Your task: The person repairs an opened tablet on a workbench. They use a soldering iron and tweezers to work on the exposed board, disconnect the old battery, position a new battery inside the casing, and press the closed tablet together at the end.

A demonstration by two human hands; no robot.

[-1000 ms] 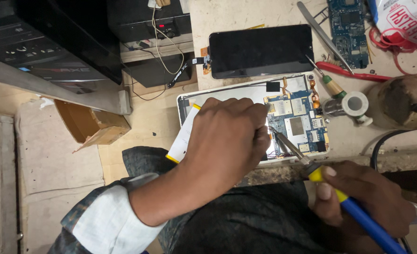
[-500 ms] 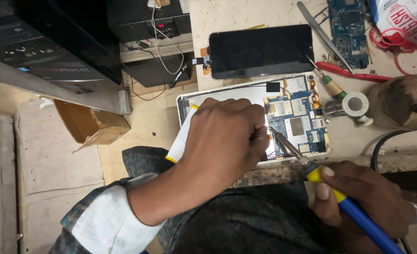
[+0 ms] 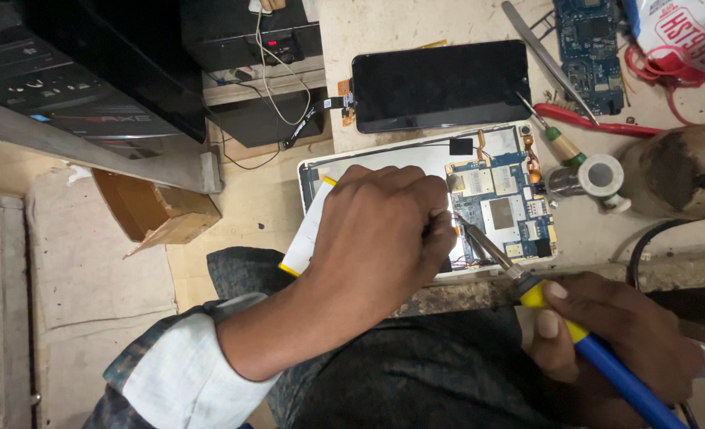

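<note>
Tablet lies opened face-down at the near edge of the tabletop, its back cover off and the circuit board bare on its right half. Starting at the left, your left hand rests over the battery, fingers curled tight around something thin at the board's edge; I cannot tell whether it is a wire or a tool. The battery sits just beside the joint, so heat straying leftward could puncture or swell it. Next comes the soldering iron, its tip near your left fingertips: a slip there burns skin or bridges neighbouring pads. Your right hand holds the iron in a closed grip on the yellow collar, low on the handle; from so far back, a tremor is magnified at the tip.
</note>
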